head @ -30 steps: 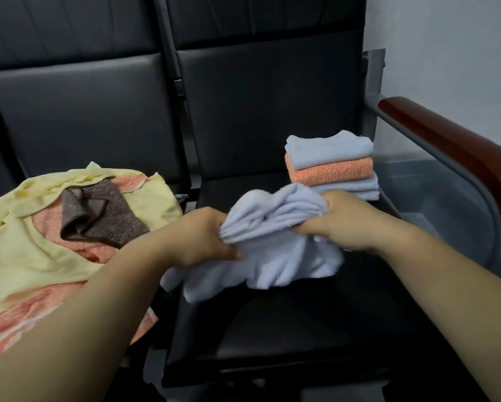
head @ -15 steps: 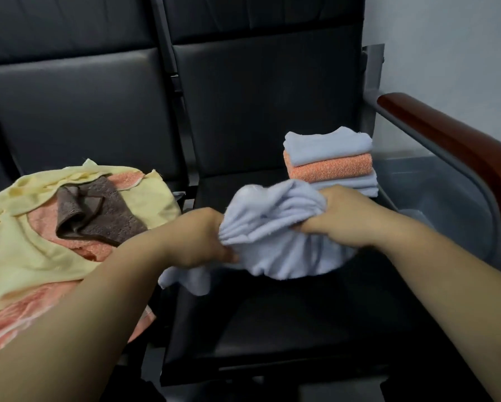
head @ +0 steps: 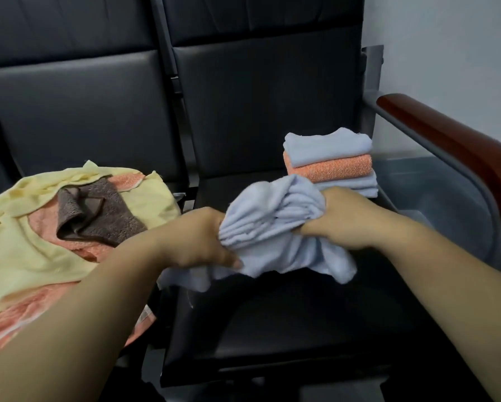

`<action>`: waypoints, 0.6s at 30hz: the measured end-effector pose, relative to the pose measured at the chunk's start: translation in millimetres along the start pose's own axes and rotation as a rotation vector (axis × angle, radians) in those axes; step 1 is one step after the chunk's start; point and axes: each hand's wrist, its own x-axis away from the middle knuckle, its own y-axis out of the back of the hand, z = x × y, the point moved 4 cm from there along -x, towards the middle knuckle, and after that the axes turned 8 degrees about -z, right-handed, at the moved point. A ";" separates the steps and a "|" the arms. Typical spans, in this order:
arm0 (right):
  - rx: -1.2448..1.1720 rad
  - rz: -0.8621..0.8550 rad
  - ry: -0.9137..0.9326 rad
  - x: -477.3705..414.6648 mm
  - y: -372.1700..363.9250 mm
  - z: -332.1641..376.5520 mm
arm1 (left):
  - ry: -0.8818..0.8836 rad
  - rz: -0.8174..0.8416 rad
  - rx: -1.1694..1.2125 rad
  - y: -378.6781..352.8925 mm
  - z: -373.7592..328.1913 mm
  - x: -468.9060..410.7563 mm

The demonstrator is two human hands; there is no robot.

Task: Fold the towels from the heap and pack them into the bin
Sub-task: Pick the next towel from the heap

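Pale-blue towel (head: 275,227), bunched and crumpled, held just above the black padded seat (head: 272,329) of the right-hand chair. Head view: left hand (head: 197,242) grips the towel's left end, fingers curled under the fabric; right hand (head: 350,219) clamps the right end in a fist, with folds gathered between the two hands. Loose ends hang below both hands, the lower edges near the seat; contact is unclear.

Behind the towel, at the back right of the same seat: a stack of folded towels (head: 330,161), pale blue on top, orange in the middle, pale blue at the bottom, standing square.

The adjacent seat on the left holds the heap (head: 40,227), unfolded – a yellow towel (head: 25,242) draped over orange ones, with a brown towel (head: 98,216) rumpled on top.

Grey bin (head: 435,175) sits to the right of the seat, beyond the chair frame and below the reddish wooden armrest (head: 461,152). Its inside is mostly hidden, so I can't tell the contents.
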 end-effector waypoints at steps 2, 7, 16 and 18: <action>-0.287 -0.008 -0.049 4.5 4.2 -0.3 | 0.064 -0.082 0.137 2.8 12.6 -1.8; -0.789 0.166 -0.046 9.4 -1.7 4.5 | 0.100 -0.244 1.056 11.6 19.0 -1.4; 0.151 -0.029 -0.005 -1.4 5.2 -7.4 | 0.013 -0.108 0.098 9.3 7.4 -1.0; -0.126 -0.043 -0.055 2.5 9.4 -6.6 | 0.063 -0.166 0.154 10.6 11.7 -0.8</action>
